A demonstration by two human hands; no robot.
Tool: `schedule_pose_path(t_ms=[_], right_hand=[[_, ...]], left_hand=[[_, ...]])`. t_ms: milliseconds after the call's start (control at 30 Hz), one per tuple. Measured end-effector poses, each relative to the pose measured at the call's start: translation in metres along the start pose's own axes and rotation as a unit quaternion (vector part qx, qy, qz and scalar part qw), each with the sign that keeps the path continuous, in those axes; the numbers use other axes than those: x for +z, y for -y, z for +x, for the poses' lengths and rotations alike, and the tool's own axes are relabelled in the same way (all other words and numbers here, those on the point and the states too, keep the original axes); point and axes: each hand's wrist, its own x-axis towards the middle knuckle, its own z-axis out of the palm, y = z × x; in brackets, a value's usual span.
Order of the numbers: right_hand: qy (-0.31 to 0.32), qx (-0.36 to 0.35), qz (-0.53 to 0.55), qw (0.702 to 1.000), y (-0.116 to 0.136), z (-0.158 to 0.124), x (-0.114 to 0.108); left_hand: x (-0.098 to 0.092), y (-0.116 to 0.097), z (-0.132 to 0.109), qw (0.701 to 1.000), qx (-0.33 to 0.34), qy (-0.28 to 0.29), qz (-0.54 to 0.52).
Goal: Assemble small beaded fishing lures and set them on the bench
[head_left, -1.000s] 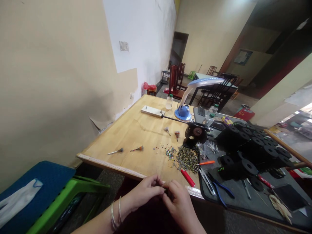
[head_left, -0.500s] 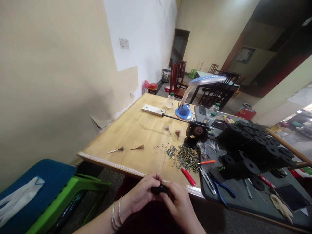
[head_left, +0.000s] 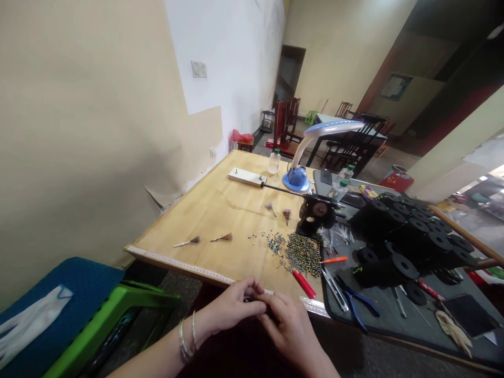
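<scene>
The left hand [head_left: 232, 307] and right hand [head_left: 289, 329] pinch a small black object [head_left: 254, 300] at the desk [head_left: 205, 210] edge; loose beads [head_left: 303, 254] remain heaped nearby.

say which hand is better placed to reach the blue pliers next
Probably the right hand: it sits nearer the blue pliers. The left hand is farther off, on the other side of the small black piece that both hands hold.

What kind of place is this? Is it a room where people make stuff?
It's probably a small craft workshop. A wooden table has beads scattered on it, blue-handled pliers lie on a black mat, and black spools are piled up nearby.
</scene>
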Motion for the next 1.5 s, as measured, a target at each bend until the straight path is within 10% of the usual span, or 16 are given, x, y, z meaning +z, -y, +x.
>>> schedule_pose_path(t_ms=[300, 567, 1233, 1500], right_hand=[[-0.01, 0.017, 0.084, 0.996, -0.014, -0.012, 0.006], [-0.017, -0.007, -0.007, 1.0, -0.012, -0.007, 0.012], [-0.04, 0.006, 0.032, 0.999, -0.016, -0.009, 0.017], [-0.033, -0.013, 0.037, 0.999, -0.015, -0.007, 0.013]], left_hand=[[0.006, 0.0, -0.003, 0.962, -0.072, 0.042, -0.258], [0.0, 0.005, 0.001, 1.0, 0.003, -0.02, 0.006], [0.005, 0.007, -0.001, 0.964, -0.088, 0.019, -0.25], [0.002, 0.009, 0.0, 0.993, -0.057, 0.0, -0.103]])
